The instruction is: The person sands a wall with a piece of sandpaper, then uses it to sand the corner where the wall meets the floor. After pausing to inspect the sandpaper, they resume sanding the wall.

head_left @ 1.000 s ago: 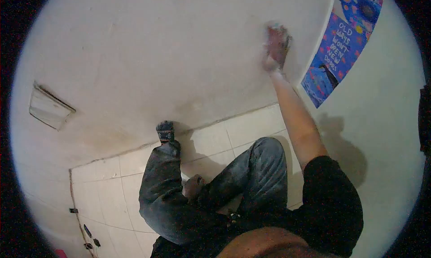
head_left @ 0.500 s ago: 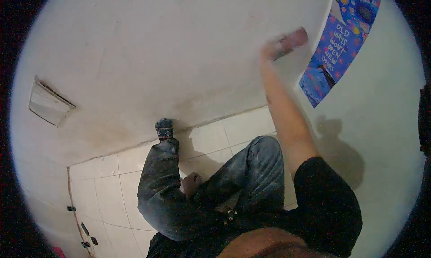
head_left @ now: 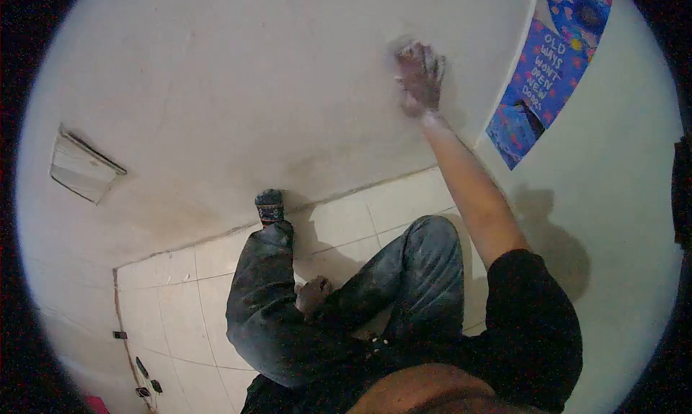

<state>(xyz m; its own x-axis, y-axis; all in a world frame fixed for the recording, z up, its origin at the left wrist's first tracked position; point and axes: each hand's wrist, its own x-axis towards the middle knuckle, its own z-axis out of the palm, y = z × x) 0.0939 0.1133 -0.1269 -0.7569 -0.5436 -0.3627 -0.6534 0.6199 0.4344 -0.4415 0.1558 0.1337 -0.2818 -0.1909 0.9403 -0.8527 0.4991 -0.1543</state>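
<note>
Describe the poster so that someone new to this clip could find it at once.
Start at the big pale wall that the person faces and follow it rightwards past the raised right hand. On the adjoining wall hangs the poster: the only vivid thing there, bright blue with coloured dots and white lettering.

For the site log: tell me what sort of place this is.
Likely an indoor room, seen at a corner: a scuffed off-white wall, pale floor tiles and a blue poster on the adjoining wall. The right hand presses on the off-white wall.
</note>
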